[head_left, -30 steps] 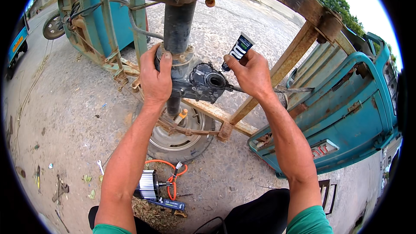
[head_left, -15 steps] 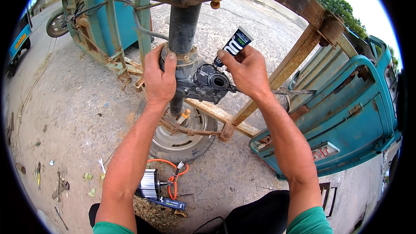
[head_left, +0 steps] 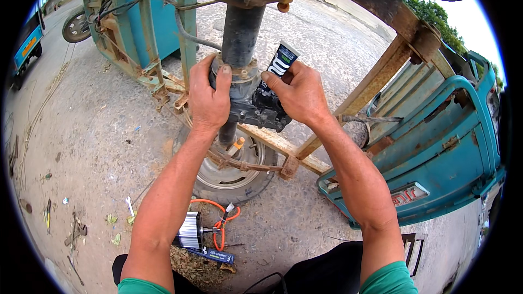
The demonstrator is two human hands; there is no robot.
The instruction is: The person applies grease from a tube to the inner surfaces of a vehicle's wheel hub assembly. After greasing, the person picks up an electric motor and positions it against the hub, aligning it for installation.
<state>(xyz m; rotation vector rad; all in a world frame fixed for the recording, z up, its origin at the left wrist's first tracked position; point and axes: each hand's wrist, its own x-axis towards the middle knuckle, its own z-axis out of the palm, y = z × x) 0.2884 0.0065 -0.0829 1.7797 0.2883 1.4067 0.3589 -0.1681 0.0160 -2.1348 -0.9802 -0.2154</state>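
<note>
Here, just above the frame's centre, the right hand (head_left: 299, 92) pinched a dark tube (head_left: 281, 61), tilted over the black housing (head_left: 256, 114). Left of it, the left hand (head_left: 208, 98) gripped the axle flange (head_left: 243, 74).

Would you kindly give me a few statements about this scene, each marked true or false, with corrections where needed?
1. The right hand holds a dark squeeze tube. True.
2. The left hand is on the flange below the thick dark pipe. True.
3. A silver finned motor lies on the ground, with an orange cable beside it. True.
4. The orange cable is wrapped around the right hand. False: it lies on the ground near the motor.
5. The motor is mounted on the thick dark pipe. False: it is on the ground, apart from the pipe.
6. Long sleeves reach both wrists. False: both forearms are bare.
</note>
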